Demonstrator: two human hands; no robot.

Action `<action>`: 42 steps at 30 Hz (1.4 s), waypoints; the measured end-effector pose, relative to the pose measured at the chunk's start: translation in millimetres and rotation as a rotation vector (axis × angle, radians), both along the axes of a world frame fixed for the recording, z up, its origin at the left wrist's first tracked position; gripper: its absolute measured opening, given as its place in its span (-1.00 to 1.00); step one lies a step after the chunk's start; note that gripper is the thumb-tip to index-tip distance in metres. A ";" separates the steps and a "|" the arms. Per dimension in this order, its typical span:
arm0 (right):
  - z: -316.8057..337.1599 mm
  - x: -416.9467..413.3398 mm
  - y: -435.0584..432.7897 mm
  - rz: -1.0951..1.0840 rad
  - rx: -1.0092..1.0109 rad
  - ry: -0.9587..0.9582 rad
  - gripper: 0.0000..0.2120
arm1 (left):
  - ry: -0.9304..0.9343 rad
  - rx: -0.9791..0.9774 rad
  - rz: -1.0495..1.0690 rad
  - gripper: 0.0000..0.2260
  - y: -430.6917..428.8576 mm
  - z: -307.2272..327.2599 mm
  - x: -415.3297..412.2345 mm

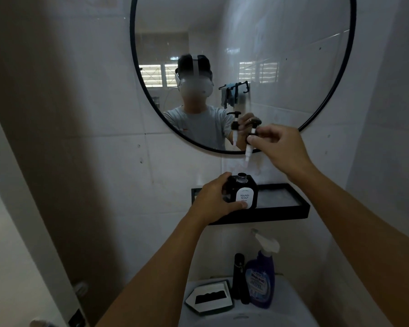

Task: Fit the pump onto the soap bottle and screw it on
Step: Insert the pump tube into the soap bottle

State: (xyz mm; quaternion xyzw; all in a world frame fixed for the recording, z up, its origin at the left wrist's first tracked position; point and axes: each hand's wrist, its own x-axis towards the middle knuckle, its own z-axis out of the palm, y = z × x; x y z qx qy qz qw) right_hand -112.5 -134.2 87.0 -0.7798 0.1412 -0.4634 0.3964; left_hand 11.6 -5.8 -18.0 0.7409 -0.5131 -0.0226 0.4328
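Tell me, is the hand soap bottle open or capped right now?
Open. The soap bottle shows a bare threaded neck, while the right hand holds the pump above it, apart.

Two hands are in view: the left hand [214, 200] and the right hand [282, 147]. There is one pump [251, 140] and one black soap bottle [242, 191]. One black shelf [283, 208] hangs on the far wall, under one round mirror [242, 67]. Nearer, around the one sink [291, 310], stand one purple spray bottle [261, 277], one slim black bottle [239, 277] and one soap dish [208, 298].
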 end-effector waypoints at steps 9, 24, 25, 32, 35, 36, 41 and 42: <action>-14.9 6.2 -5.0 -0.005 -0.049 0.032 -0.70 | -0.016 -0.005 0.004 -0.33 0.2 -0.2 0.9; -38.3 16.1 -1.4 -0.015 -0.061 0.089 -0.68 | -0.034 -0.020 0.003 -0.30 0.6 -1.9 0.8; -40.9 16.7 -2.0 -0.018 -0.058 0.093 -0.68 | -0.038 -0.020 0.002 -0.30 0.6 -1.9 1.0; -51.1 15.1 -1.2 -0.040 -0.084 0.107 -0.68 | -0.037 -0.021 0.000 -0.31 0.9 -1.5 1.0; -53.2 16.3 -1.6 -0.044 -0.089 0.104 -0.69 | -0.035 -0.028 -0.009 -0.30 0.7 -1.6 0.3; -53.5 16.9 -2.0 -0.047 -0.089 0.100 -0.69 | -0.034 -0.030 -0.013 -0.30 0.5 -2.0 0.3; -53.8 18.0 -0.5 -0.056 -0.107 0.075 -0.70 | -0.038 -0.038 -0.019 -0.32 0.9 -2.2 1.1; -54.5 18.1 -0.5 -0.055 -0.106 0.073 -0.70 | -0.036 -0.038 -0.021 -0.32 0.7 -2.6 1.5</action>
